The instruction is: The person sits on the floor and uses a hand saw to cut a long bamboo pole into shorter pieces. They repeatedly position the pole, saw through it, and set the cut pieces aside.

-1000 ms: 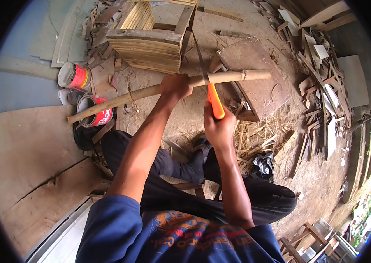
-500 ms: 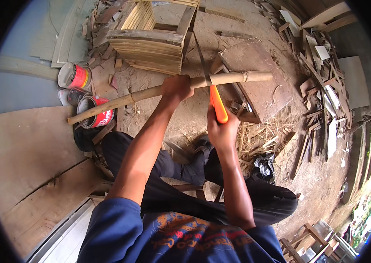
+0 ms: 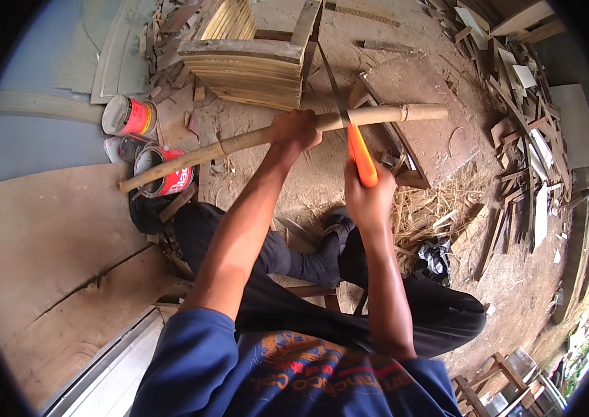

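Note:
A curved bamboo pole (image 3: 246,144) lies slantwise in front of me, its left end lower than its right. My left hand (image 3: 296,131) is closed around it near the middle. Just to the right, the dark blade of a handsaw (image 3: 336,92) crosses the pole and stretches away toward the slatted wooden crate (image 3: 246,73). My right hand (image 3: 369,198) grips the saw's orange handle, which sits on the near side of the pole. Whether the blade has cut into the bamboo cannot be made out.
Paint cans (image 3: 129,117) stand at the left, one under the pole's left end. A flat wooden board (image 3: 423,115) lies beyond the pole's right part. Straw-like shavings (image 3: 423,205) cover the ground right of my hand. Wood scraps (image 3: 527,146) pile up at the far right.
The whole view has shifted slightly, so everything sits a little farther right. Both hands keep their grips, and the saw stays across the pole at about the same spot.

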